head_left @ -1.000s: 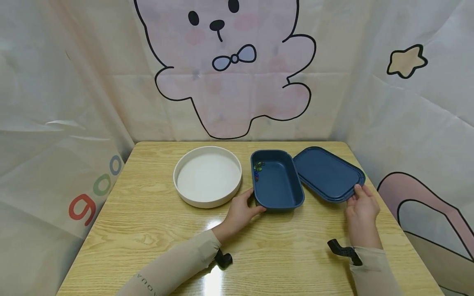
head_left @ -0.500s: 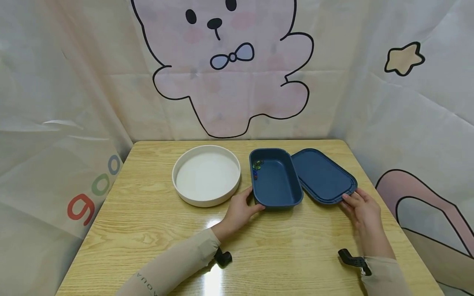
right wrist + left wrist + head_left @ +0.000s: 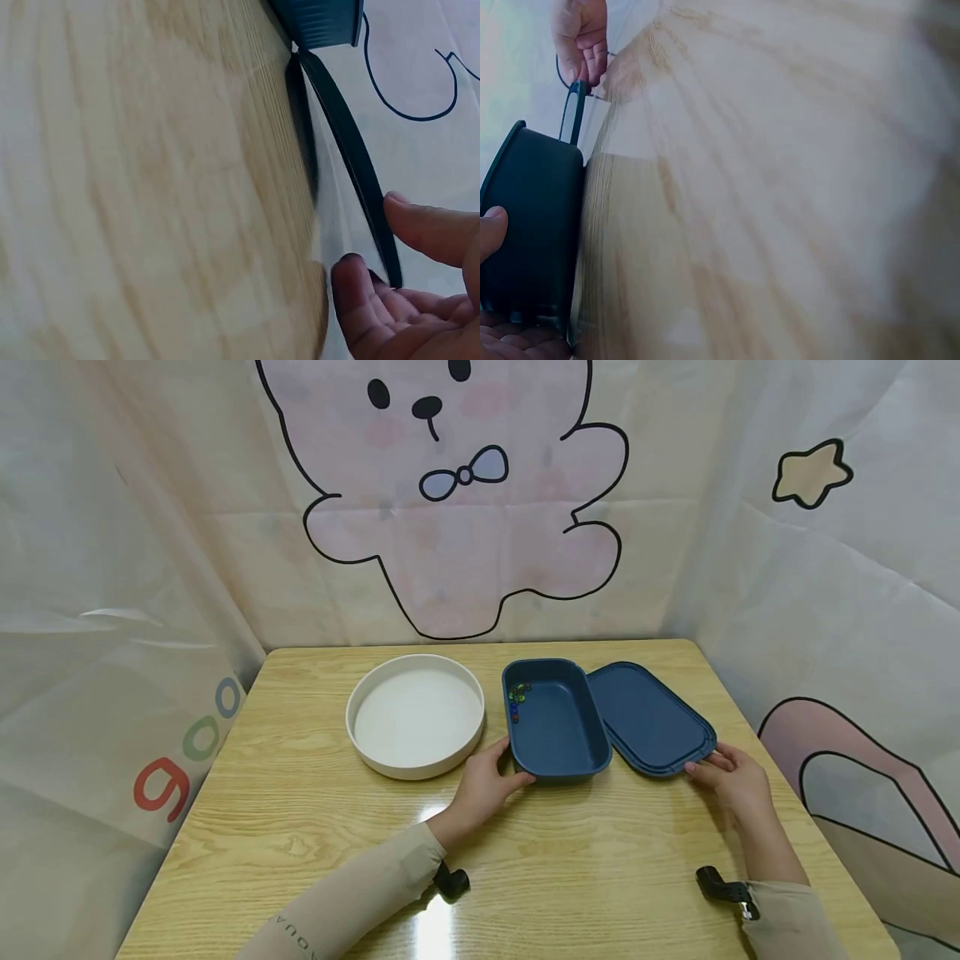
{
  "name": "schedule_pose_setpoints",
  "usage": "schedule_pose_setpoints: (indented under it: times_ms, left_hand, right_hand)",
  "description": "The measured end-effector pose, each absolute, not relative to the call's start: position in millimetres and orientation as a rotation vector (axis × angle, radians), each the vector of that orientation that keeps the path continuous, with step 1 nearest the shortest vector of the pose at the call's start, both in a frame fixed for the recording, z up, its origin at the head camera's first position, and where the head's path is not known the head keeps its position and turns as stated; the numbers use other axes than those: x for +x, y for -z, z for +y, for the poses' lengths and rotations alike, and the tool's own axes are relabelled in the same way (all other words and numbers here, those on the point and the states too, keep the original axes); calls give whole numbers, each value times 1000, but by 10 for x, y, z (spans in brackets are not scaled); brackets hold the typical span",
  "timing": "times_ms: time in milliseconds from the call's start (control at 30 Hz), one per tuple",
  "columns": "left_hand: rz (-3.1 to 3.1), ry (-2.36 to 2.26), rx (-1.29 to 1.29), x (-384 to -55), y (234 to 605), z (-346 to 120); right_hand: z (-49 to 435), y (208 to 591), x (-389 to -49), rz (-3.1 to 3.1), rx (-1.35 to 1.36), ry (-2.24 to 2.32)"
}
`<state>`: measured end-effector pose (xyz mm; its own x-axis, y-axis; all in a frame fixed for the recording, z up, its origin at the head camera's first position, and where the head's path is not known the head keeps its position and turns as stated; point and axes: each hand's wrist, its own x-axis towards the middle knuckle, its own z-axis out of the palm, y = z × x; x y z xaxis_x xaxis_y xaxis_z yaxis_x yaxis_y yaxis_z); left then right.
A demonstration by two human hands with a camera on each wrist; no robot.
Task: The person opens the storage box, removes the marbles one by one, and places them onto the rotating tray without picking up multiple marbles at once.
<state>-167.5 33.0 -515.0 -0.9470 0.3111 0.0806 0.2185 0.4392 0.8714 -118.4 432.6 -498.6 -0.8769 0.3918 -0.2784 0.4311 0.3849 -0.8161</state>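
Note:
A dark blue rectangular box [image 3: 561, 731] stands on the table, with several small coloured glass-like pieces [image 3: 517, 700] along its inner left side. My left hand [image 3: 480, 789] grips its near left corner; the left wrist view shows the thumb [image 3: 490, 231] against the wall and fingers low at the base. My right hand [image 3: 738, 781] holds the matching blue lid [image 3: 651, 718] by its near right corner, thumb on top and fingers beneath. In the right wrist view the lid [image 3: 349, 146] slants, its far end low beside the box and the held end raised off the table.
A round white shallow tray [image 3: 416, 718] lies left of the box, close to my left hand. The wood-grain table [image 3: 570, 877] ends at a straight back edge. Printed cloth [image 3: 487, 552] hangs behind and on both sides.
The lid's held end has come left and its tilt has changed, with my right hand turning and shifting along with it. My left hand stays on the box.

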Motion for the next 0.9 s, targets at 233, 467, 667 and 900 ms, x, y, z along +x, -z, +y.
schedule_pose_setpoints:
  times_ms: [233,467,667,900]
  left_hand:
    - [2578,-1565,465,-1673,5145,321]
    - [2525,-1619,462,-1687,5119,288]
    - [2532,-1600,472,-1680,5064,214]
    - [2565,-1572,537,-1657,4967,117]
  right_hand:
    - [4333,4985,-1147,2538,699,1513]
    - [4291,4904,-1119,2431,674,1656]
    - [4268,4836,-1089,2414,703,1641]
    - [4153,4720,-1107,2599,616,1477]
